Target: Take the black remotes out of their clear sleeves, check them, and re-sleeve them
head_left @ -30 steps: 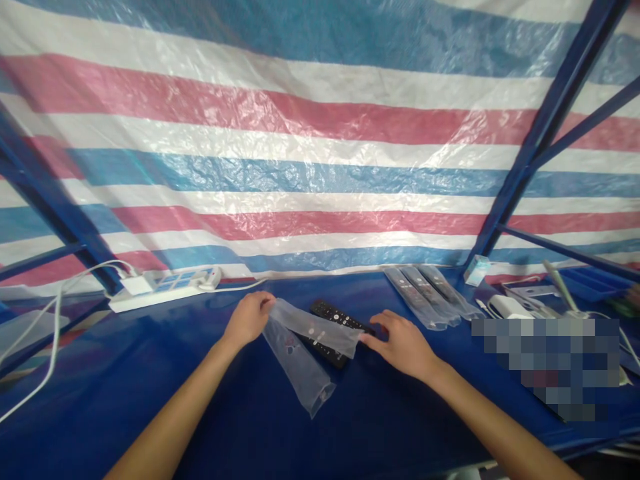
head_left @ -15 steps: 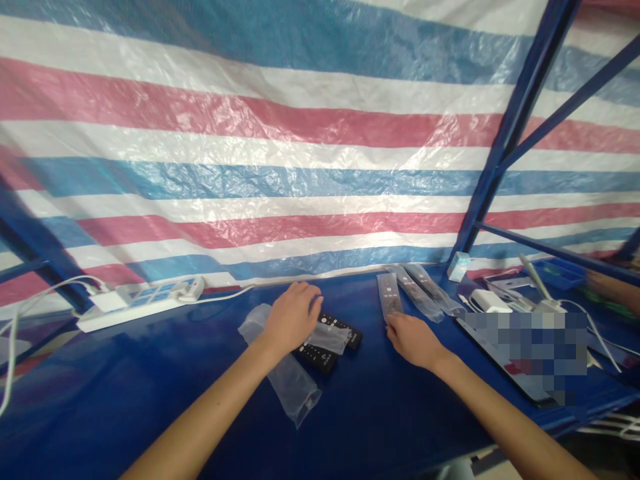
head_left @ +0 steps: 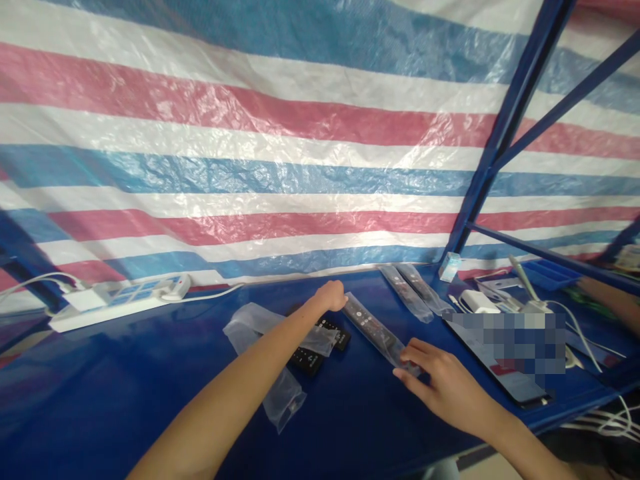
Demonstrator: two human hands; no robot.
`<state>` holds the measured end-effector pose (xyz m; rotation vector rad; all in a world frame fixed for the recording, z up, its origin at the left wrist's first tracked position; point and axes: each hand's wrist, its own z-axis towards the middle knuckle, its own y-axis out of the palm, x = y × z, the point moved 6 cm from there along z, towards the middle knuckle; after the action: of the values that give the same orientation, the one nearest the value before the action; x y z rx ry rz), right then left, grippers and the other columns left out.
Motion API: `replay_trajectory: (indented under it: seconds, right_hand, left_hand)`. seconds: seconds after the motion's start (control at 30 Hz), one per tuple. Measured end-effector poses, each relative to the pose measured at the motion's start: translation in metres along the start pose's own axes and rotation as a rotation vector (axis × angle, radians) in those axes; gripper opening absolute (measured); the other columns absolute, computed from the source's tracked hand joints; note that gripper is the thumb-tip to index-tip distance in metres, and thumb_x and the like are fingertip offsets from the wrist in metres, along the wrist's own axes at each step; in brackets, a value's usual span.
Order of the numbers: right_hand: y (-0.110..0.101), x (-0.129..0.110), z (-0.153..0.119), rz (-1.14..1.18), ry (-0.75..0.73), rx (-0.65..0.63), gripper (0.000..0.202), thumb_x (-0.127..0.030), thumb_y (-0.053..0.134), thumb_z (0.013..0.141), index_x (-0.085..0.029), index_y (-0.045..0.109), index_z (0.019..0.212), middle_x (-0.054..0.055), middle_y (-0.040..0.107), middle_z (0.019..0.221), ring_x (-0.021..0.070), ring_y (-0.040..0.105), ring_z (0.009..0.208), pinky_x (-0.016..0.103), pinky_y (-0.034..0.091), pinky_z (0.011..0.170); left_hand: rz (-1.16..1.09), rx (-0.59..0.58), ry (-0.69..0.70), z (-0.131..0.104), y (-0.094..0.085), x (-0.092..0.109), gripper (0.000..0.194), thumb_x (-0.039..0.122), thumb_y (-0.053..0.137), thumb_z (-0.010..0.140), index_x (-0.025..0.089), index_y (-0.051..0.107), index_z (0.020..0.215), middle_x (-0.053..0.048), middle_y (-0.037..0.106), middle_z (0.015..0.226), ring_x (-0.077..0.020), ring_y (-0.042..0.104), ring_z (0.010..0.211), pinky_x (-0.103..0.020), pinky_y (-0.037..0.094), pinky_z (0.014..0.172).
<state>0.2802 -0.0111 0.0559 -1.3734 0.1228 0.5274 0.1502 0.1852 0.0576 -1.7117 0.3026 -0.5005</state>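
A black remote control in a clear plastic bag (head_left: 373,323) lies slantwise between my two hands. My left hand (head_left: 330,295) is closed, pinching the bag at its far end. At the near end, my right hand (head_left: 440,377) has its fingers curled over the bag with the thumb on the other side. Under my left forearm are two unwrapped black remotes, one (head_left: 306,361) nearer me and another (head_left: 342,339) farther right. Empty clear bags (head_left: 284,400) lie across and beside them, partly hidden by the forearm.
Two more bagged remotes (head_left: 407,293) lie at the back right, near a small box (head_left: 450,267). A tablet-like dark device (head_left: 500,360), partly blurred out, sits at right with chargers and cables (head_left: 480,301). A power strip (head_left: 120,303) stands at left. Another person's arm (head_left: 610,300) shows at far right.
My left hand has moved right from the unwrapped remotes to the bagged remote's far end. My right hand has drawn that remote toward me, away from the other bagged ones.
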Motion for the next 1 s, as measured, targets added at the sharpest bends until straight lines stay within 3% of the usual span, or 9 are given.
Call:
replay_trajectory:
  seconds: [0.17, 0.27, 0.43, 0.7, 0.8, 0.9, 1.0]
  right_hand:
    - [-0.002, 0.014, -0.009, 0.000, 0.028, 0.042, 0.030, -0.041, 0.039, 0.094, -0.023, 0.060, 0.081, 0.003, 0.060, 0.080, 0.0155, 0.060, 0.068, 0.027, 0.043, 0.061]
    - [-0.001, 0.020, -0.011, 0.013, 0.032, 0.063, 0.031, -0.041, 0.038, 0.095, -0.023, 0.061, 0.083, 0.003, 0.061, 0.080, 0.0156, 0.060, 0.069, 0.028, 0.044, 0.063]
    - [-0.002, 0.027, -0.016, 0.027, 0.053, 0.090, 0.032, -0.043, 0.040, 0.094, -0.024, 0.062, 0.083, 0.003, 0.062, 0.081, 0.0156, 0.061, 0.070, 0.028, 0.045, 0.064]
    - [-0.005, 0.033, -0.026, 0.033, 0.064, 0.116, 0.035, -0.043, 0.038, 0.094, -0.024, 0.062, 0.079, 0.003, 0.062, 0.078, 0.0153, 0.060, 0.065, 0.028, 0.046, 0.063]
    - [-0.004, 0.036, -0.028, 0.021, 0.075, 0.129, 0.035, -0.044, 0.038, 0.094, -0.024, 0.062, 0.079, 0.003, 0.062, 0.078, 0.0155, 0.061, 0.065, 0.028, 0.046, 0.062]
    - [-0.004, 0.039, -0.031, 0.014, 0.079, 0.155, 0.035, -0.046, 0.039, 0.093, -0.024, 0.063, 0.080, 0.004, 0.063, 0.078, 0.0169, 0.062, 0.070, 0.028, 0.046, 0.064]
    - [-0.002, 0.040, -0.033, 0.012, 0.083, 0.162, 0.036, -0.047, 0.038, 0.093, -0.024, 0.062, 0.080, 0.004, 0.063, 0.078, 0.0170, 0.062, 0.069, 0.028, 0.046, 0.065]
  left_hand:
    - [-0.030, -0.002, -0.015, 0.011, 0.007, -0.005, 0.028, 0.036, 0.055, 0.090, 0.016, 0.059, 0.109, -0.006, 0.062, 0.108, -0.0186, 0.061, 0.094, -0.038, 0.052, 0.082]
    - [-0.033, 0.063, -0.012, 0.006, 0.005, -0.005, 0.024, 0.024, 0.057, 0.087, 0.012, 0.060, 0.108, -0.011, 0.064, 0.107, -0.0218, 0.062, 0.097, -0.034, 0.050, 0.082]
    - [-0.029, 0.181, -0.003, 0.000, 0.000, -0.006, 0.039, 0.007, 0.051, 0.081, 0.010, 0.053, 0.120, -0.018, 0.064, 0.114, -0.0255, 0.061, 0.107, -0.031, 0.047, 0.086]
    - [-0.040, 0.166, -0.022, 0.001, 0.001, -0.006, 0.016, 0.016, 0.054, 0.081, 0.012, 0.070, 0.082, -0.012, 0.072, 0.087, -0.0221, 0.067, 0.086, -0.027, 0.048, 0.075]
    - [-0.021, 0.247, -0.003, -0.012, -0.019, 0.002, 0.018, 0.011, 0.053, 0.078, 0.014, 0.070, 0.083, -0.013, 0.071, 0.093, -0.0246, 0.065, 0.093, -0.029, 0.047, 0.077]
    - [-0.011, 0.352, 0.038, -0.030, -0.052, 0.014, 0.023, 0.013, 0.047, 0.081, 0.016, 0.067, 0.092, -0.013, 0.069, 0.101, -0.0262, 0.062, 0.099, -0.032, 0.046, 0.078]
    - [-0.007, 0.403, 0.090, -0.049, -0.082, 0.029, 0.021, 0.017, 0.046, 0.082, 0.018, 0.066, 0.088, -0.009, 0.069, 0.095, -0.0250, 0.062, 0.093, -0.031, 0.045, 0.074]
